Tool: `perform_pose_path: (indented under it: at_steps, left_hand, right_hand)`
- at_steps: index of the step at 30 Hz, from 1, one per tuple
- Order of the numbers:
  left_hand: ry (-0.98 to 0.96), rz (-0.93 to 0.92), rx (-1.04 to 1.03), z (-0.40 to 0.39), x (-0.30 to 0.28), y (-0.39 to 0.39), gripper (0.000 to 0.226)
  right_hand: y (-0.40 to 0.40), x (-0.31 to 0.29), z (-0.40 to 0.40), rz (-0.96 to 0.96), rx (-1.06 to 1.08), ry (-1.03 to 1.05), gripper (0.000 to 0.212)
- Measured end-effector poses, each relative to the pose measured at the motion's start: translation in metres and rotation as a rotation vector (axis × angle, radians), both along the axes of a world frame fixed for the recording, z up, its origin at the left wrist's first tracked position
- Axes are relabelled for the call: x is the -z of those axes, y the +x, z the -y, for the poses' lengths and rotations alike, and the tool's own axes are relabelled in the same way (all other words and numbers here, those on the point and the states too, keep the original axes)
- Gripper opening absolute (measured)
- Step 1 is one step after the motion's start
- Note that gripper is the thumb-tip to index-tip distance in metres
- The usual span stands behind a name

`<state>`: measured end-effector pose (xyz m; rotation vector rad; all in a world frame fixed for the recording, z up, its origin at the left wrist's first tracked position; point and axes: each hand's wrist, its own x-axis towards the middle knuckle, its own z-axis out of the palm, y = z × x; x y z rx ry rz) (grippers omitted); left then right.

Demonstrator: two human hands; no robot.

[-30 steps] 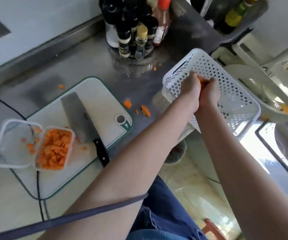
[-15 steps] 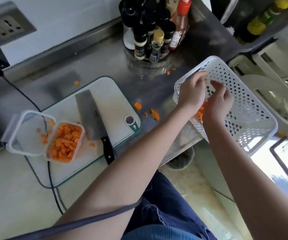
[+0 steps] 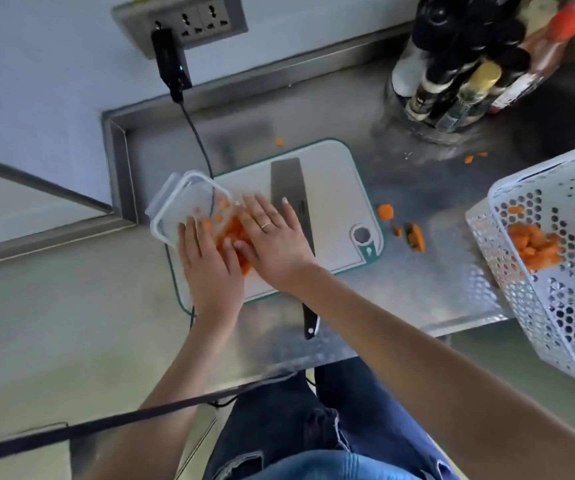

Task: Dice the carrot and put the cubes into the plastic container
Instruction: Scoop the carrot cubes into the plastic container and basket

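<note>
Steel surface (image 3: 417,292), front edge: both hands, left hand (image 3: 210,268) and right hand (image 3: 275,237), flat-fingered, releasing carrot cubes (image 3: 232,233) into plastic container (image 3: 182,202). Transfer step; next, likely fetch remaining cubes from basket (image 3: 563,271) at right edge.

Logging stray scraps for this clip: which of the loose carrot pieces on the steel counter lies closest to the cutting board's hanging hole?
The chunky carrot piece just off the cutting board, right of its hole. The others lie farther right or up by the bottles.
</note>
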<state>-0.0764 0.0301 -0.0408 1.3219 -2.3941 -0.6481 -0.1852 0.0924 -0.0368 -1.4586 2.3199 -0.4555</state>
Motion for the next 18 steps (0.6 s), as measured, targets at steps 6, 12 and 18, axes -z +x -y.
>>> perform_pose_path:
  at_steps: [6, 12, 18]
  left_hand:
    - [0.019, 0.178, -0.01, 0.024, -0.001, 0.028, 0.059]
    - [0.038, 0.104, 0.113, 0.024, 0.003, 0.017, 0.058]
    - [0.173, -0.124, 0.053, 0.021, -0.009, 0.006, 0.036]
  right_hand:
    - [0.006, -0.003, 0.011, 0.07, -0.04, -0.111, 0.046]
    - [-0.014, -0.006, 0.062, -0.079, -0.314, 0.091, 0.049]
    - [-0.018, 0.0, 0.052, -0.184, -0.329, -0.145, 0.043]
